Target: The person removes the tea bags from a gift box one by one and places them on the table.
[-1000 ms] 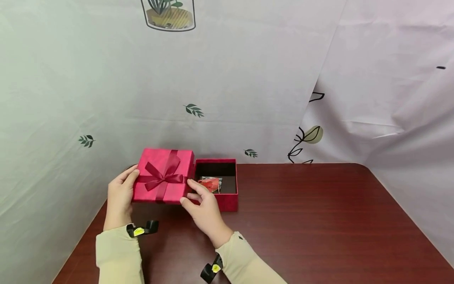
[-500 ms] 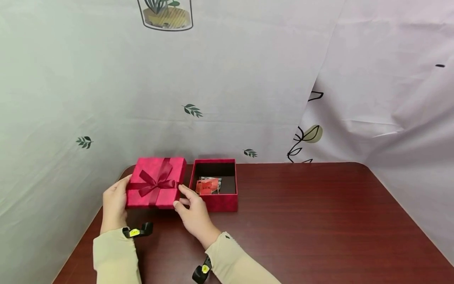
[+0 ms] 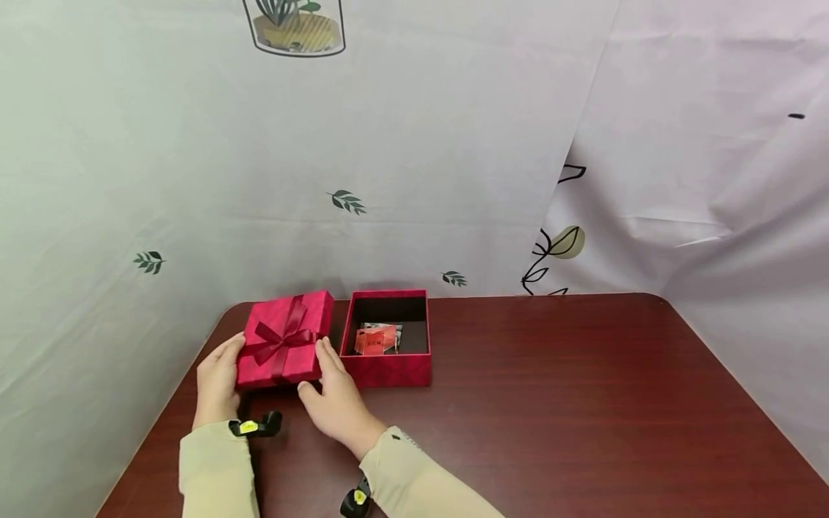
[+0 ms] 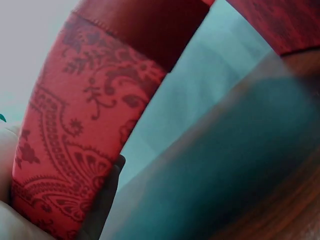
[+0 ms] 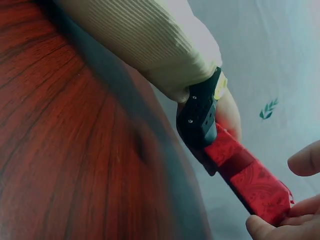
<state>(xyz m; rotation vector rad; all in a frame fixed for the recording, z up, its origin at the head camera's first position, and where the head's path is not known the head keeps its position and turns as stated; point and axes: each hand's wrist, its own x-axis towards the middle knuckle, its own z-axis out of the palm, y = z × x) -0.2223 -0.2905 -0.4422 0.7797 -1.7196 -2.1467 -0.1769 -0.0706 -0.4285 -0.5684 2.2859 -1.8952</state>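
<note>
On the left of the table, in the head view, a red gift box lid (image 3: 301, 363) with a dark red ribbon bow (image 3: 280, 339) is tilted. My left hand (image 3: 218, 381) grips its left edge; in the left wrist view a dark fingertip (image 4: 107, 197) shows along the underside of the patterned side. At the lid's right edge, my right hand (image 3: 340, 410) touches with extended fingers, its thumb held apart. The right wrist view has those fingers at the lid's corner (image 5: 272, 200). Just right of the lid stands the uncovered red box (image 3: 395, 371), holding red printed cards or packets (image 3: 374, 341).
The dark red wooden table (image 3: 550, 403) stretches far to the right. Behind it hangs a pale curtain (image 3: 401, 144) with leaf prints, close to the table's back edge. Black wrist bands (image 3: 262, 424) sit on both sleeves.
The lid has moved left and down, away from over the box, so more of the box and its contents shows. My right thumb has come off the lid while the left hand keeps hold.
</note>
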